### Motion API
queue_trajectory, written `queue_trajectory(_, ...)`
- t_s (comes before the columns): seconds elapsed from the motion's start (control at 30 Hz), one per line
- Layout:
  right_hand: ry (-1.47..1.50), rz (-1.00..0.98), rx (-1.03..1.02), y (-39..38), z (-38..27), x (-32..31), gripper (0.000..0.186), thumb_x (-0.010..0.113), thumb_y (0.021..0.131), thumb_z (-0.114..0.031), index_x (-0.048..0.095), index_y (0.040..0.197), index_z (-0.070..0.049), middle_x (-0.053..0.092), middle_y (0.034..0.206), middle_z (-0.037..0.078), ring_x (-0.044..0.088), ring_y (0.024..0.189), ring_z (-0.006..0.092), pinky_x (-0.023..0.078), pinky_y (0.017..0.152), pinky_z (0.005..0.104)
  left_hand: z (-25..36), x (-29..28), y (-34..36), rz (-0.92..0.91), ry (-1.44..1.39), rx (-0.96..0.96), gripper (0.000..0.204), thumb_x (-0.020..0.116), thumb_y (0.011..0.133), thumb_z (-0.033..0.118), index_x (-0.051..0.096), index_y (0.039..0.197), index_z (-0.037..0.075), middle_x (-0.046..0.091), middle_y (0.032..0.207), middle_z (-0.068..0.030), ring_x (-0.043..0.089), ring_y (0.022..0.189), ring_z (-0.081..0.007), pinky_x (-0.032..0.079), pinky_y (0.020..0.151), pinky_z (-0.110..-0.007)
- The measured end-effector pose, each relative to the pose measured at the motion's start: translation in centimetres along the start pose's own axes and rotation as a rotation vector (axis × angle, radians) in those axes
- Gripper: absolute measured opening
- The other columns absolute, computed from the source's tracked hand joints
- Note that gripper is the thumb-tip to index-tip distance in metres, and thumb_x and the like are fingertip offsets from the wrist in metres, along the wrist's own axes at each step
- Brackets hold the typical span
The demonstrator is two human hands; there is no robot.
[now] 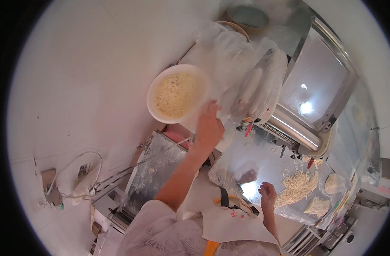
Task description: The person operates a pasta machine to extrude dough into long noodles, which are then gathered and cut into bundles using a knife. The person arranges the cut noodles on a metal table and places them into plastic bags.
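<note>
My left hand [210,128] is stretched forward at the middle of the view, its fingers loosely bent and apart, with nothing visible in them. It is just beside the near right rim of a white bowl [151,100]; whether it touches the rim I cannot tell. In the bowl lies a heap of pale yellow noodles or shreds [174,96]. My right hand [267,196] hovers low on the right, fingers slightly curled and apart, holding nothing visible. Near it, a loose pile of fresh noodles [298,187] lies on the shiny metal worktop [267,158].
A dough roller machine [297,128] with a metal tray [316,81] stands right of centre. Clear plastic bags [233,55] lie behind the bowl. Further right are a smaller noodle bundle [318,206] and a pale dough lump [334,183]. A floury metal surface [156,166] is on the left.
</note>
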State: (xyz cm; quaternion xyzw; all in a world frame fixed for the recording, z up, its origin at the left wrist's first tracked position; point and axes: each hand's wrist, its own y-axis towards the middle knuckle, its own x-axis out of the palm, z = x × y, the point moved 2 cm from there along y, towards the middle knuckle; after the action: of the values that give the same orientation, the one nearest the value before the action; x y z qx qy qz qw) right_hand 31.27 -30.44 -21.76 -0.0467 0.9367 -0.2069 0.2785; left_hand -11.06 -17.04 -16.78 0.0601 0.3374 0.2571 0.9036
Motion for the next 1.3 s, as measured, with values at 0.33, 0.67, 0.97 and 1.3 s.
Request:
queue_trajectory(0.33, 0.121, 0.09, 0.027, -1.1, 0.9, -0.5, 0.023, 0.062, 0.095, -0.001, 0.067, 0.117, 0.003, 0.072, 0.096, 0.012, 0.073, 0.081, 0.0186, 0.059, 0.074, 0.0302, -8.0, -0.7, 22.8, 0.231, -0.436, -0.142, 0.02, 0.07, 0.091, 0.011, 0.067, 0.108, 0.001, 0.072, 0.105, -0.0157, 0.066, 0.108, -0.0353, 0.049, 0.098, -0.049)
queue_trajectory(0.67, 0.258, 0.046, -0.01, -1.0, -3.2, -0.1, 0.021, 0.066, 0.093, 0.001, 0.068, 0.114, 0.003, 0.074, 0.095, 0.011, 0.072, 0.083, 0.0183, 0.059, 0.076, 0.0305, -1.4, -19.2, 12.1, -0.076, -2.003, 0.016, 0.057, 0.063, 0.094, 0.022, 0.053, 0.146, 0.001, 0.056, 0.146, -0.0228, 0.049, 0.141, -0.041, 0.037, 0.119, -0.062)
queue_trajectory(0.97, 0.619, -0.27, -0.389, -2.2, -18.9, -2.3, 0.058, 0.078, 0.097, -0.026, 0.052, 0.143, -0.001, 0.068, 0.123, 0.011, 0.068, 0.109, 0.0211, 0.053, 0.102, 0.0382, 6.4, -12.7, -3.1, -0.302, -1.845, -0.211, 0.061, 0.065, 0.096, 0.029, 0.051, 0.149, 0.003, 0.056, 0.145, -0.0203, 0.051, 0.138, -0.0376, 0.041, 0.116, -0.057)
queue_trajectory(1.3, 0.445, -0.328, -0.122, -6.5, -9.4, -15.5, 0.026, 0.074, 0.099, -0.021, 0.072, 0.119, -0.005, 0.069, 0.09, 0.004, 0.059, 0.079, 0.0112, 0.05, 0.073, 0.0287, 19.1, 4.5, -21.4, -0.515, -0.853, -0.428, 0.062, 0.066, 0.099, 0.035, 0.05, 0.15, 0.004, 0.056, 0.145, -0.0178, 0.054, 0.135, -0.0337, 0.045, 0.113, -0.052)
